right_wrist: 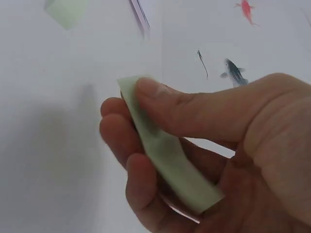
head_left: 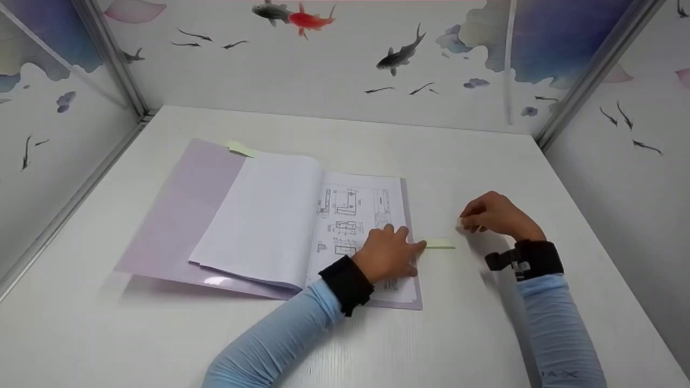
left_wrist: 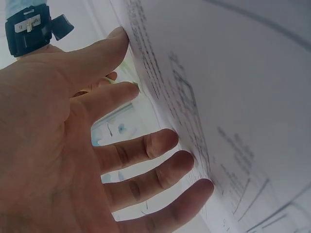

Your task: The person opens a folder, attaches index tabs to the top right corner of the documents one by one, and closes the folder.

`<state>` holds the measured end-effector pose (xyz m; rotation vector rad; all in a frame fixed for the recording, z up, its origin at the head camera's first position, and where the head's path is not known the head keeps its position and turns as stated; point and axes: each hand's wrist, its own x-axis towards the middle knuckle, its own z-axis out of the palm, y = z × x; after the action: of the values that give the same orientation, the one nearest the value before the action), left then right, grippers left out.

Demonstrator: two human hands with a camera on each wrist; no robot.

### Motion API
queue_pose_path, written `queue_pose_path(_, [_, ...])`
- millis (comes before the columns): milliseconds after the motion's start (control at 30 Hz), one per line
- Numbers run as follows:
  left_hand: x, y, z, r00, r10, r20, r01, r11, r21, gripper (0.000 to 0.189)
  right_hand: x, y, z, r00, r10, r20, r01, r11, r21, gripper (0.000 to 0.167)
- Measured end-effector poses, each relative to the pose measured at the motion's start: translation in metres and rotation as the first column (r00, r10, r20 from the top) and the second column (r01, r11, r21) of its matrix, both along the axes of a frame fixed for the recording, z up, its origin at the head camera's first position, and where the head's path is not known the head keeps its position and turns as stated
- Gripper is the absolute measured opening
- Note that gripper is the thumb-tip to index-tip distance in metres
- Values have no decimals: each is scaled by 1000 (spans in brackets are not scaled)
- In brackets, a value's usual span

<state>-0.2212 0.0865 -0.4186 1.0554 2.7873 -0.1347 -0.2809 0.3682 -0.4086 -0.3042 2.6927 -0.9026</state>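
My left hand point(head_left: 391, 254) rests on the right-hand printed page point(head_left: 369, 202) of an open document folder, fingers spread and fingertips on the paper. In the left wrist view, those fingertips point(left_wrist: 165, 138) press along the page with its blurred lines of print. From the page's right edge, beside that hand, sticks out a pale green sticky strip point(head_left: 441, 244). To the right of the folder, my right hand point(head_left: 493, 216) pinches another pale green sticky strip point(right_wrist: 170, 155) between thumb and fingers. It shows bent along its length in the right wrist view.
The folder's pale purple cover point(head_left: 167, 210) spreads to the left, with a turned blank sheet point(head_left: 264, 215) over it. A further green sticky strip point(head_left: 240, 149) marks that sheet's top. All lies on a white table point(head_left: 474, 334) enclosed by printed fish panels point(head_left: 345, 70).
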Motion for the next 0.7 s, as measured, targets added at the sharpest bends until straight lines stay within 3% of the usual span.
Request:
queue_pose_path(100, [0, -5, 5, 1000, -12, 21, 11, 1000, 24, 69, -3, -6, 1, 999, -20, -39, 20, 1000, -7, 22])
queue_pose_path(233, [1, -21, 13, 993, -30, 110, 19, 995, 102, 73, -7, -17, -2, 996, -45, -71, 44, 999, -8, 21])
queue_pose_path(367, [5, -41, 14, 987, -33, 156, 9, 989, 148, 70, -14, -31, -7, 993, -73, -93, 70, 997, -30, 20])
queue_pose_path(567, [10, -58, 8, 991, -6, 133, -13, 990, 140, 66, -35, -66, -13, 984, -64, -164, 49, 994, -93, 22])
queue_pose_path(700, [14, -57, 4, 994, -5, 108, -11, 989, 146, 59, -61, -91, -14, 982, -130, -140, 99, 973, -206, 25])
